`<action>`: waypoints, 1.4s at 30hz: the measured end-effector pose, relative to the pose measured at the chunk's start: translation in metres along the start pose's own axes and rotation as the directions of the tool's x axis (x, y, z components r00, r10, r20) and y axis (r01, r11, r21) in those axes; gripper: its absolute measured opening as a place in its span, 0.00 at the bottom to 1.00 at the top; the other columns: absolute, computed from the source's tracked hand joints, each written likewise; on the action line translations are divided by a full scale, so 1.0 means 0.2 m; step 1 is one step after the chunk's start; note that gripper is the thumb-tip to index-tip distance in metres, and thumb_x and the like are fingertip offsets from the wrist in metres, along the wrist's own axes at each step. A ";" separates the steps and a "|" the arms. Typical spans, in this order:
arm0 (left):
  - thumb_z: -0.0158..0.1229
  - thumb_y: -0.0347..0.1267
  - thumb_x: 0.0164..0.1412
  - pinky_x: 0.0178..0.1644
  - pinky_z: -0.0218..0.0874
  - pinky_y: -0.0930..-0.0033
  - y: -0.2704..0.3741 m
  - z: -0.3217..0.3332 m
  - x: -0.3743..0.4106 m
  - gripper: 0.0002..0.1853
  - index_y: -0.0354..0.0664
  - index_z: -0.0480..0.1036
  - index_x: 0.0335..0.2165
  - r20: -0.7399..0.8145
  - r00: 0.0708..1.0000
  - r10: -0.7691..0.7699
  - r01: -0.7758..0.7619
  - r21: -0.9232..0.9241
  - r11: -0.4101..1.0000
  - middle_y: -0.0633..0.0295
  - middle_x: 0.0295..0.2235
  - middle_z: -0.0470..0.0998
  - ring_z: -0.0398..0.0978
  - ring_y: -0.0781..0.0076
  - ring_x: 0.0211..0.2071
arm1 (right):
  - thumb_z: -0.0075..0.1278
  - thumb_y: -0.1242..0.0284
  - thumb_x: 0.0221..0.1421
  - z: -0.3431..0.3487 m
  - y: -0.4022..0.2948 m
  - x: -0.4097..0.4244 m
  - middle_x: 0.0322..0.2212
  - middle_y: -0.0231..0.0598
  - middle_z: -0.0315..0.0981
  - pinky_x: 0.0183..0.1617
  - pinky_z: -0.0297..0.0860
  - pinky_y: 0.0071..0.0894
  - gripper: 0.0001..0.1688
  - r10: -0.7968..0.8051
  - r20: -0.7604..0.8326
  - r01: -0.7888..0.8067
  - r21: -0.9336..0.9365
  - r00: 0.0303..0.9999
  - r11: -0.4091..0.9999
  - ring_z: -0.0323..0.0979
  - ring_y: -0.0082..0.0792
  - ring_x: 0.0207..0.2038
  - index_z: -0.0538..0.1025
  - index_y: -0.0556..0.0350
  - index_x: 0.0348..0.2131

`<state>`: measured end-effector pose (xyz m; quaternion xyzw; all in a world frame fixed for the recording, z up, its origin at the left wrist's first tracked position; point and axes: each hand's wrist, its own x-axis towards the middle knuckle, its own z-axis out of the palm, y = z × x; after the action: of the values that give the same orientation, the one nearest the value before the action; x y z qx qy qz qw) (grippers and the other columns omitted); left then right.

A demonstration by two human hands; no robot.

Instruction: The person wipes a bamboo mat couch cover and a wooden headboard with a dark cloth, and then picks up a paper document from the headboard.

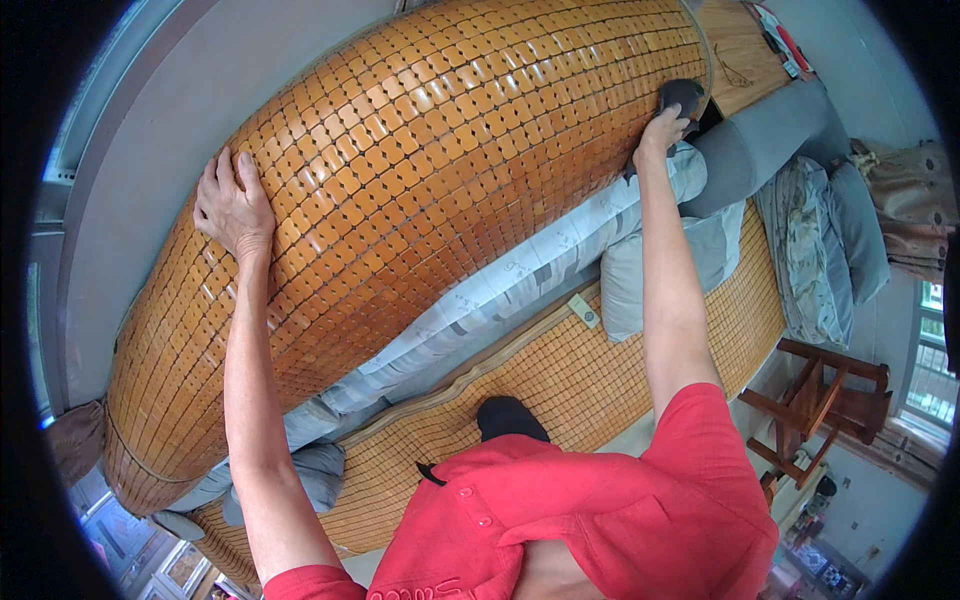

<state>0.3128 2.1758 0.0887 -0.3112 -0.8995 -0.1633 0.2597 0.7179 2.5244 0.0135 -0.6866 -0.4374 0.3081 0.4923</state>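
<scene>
A large bamboo tile mat drapes over the raised back of a sofa in front of me. My left hand lies flat on the mat's upper left part, with the fingers somewhat spread and nothing held. Over at the mat's right end, my right hand grips a dark cloth against the tiles. Beneath the mat's lower edge shows pale patterned fabric. A second bamboo mat covers the seat, and a small tag lies on its edge.
Grey cushions rest on the seat, and a grey armrest stands at the right beside a wooden surface bearing small items. Folded bedding sits past it. An upturned wooden stool stands lower right. A wall borders the far side.
</scene>
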 end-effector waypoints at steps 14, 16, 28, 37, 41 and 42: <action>0.39 0.50 0.61 0.59 0.37 0.52 -0.04 0.00 0.00 0.26 0.49 0.67 0.50 -0.046 0.999 0.008 -0.008 0.009 1.000 0.59 0.52 0.65 0.57 0.65 0.56 | 0.32 0.53 0.61 0.10 -0.24 -0.83 0.61 0.57 0.37 0.55 0.31 0.80 0.35 -0.729 0.371 0.816 -0.198 0.576 0.543 0.31 0.69 0.62 0.52 0.50 0.61; 0.39 0.50 0.61 0.59 0.38 0.51 -0.04 0.01 -0.01 0.26 0.49 0.68 0.50 -0.055 0.998 0.015 -0.014 0.020 1.000 0.59 0.51 0.65 0.57 0.65 0.56 | 0.35 0.53 0.59 0.17 -0.35 -0.84 0.59 0.54 0.46 0.56 0.35 0.77 0.33 -0.794 0.393 0.886 -0.197 0.463 0.419 0.37 0.64 0.61 0.59 0.51 0.57; 0.40 0.50 0.60 0.58 0.39 0.52 -0.02 0.03 -0.02 0.24 0.50 0.70 0.47 -0.105 0.994 0.006 -0.004 0.016 1.000 0.60 0.48 0.68 0.60 0.64 0.53 | 0.47 0.52 0.51 0.18 -0.39 -1.46 0.57 0.36 0.53 0.60 0.41 0.65 0.32 -0.849 0.511 0.971 0.241 -0.131 -0.005 0.46 0.45 0.61 0.66 0.38 0.53; 0.32 0.50 0.62 0.55 0.41 0.48 -0.07 0.02 -0.02 0.28 0.47 0.67 0.49 -0.049 0.994 0.096 -0.093 0.055 0.994 0.52 0.48 0.67 0.59 0.57 0.52 | 0.45 0.49 0.51 0.18 -0.33 -1.45 0.55 0.33 0.56 0.59 0.45 0.61 0.31 -0.893 0.419 0.975 0.208 -0.164 -0.082 0.51 0.40 0.59 0.66 0.34 0.53; 0.34 0.50 0.62 0.58 0.37 0.40 -0.03 -0.10 -0.10 0.30 0.44 0.59 0.55 0.068 0.994 0.088 -0.085 -0.051 0.995 0.42 0.54 0.58 0.54 0.48 0.56 | 0.43 0.48 0.51 0.21 -0.32 -1.45 0.55 0.33 0.57 0.59 0.46 0.60 0.31 -0.912 0.367 0.979 0.158 -0.181 -0.130 0.51 0.39 0.59 0.65 0.34 0.53; 0.35 0.50 0.62 0.58 0.36 0.38 -0.03 -0.14 -0.17 0.30 0.44 0.58 0.55 0.071 0.990 0.126 -0.120 -0.073 0.990 0.42 0.54 0.58 0.53 0.49 0.57 | 0.43 0.48 0.52 0.21 -0.31 -1.46 0.56 0.33 0.55 0.59 0.45 0.60 0.31 -0.915 0.369 0.982 0.142 -0.166 -0.121 0.50 0.39 0.59 0.64 0.34 0.54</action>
<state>0.3425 2.1431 0.0915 -0.3807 -0.8816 -0.1658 0.2244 0.5387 2.2861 0.0556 -0.1058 -0.9061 -0.0884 0.3999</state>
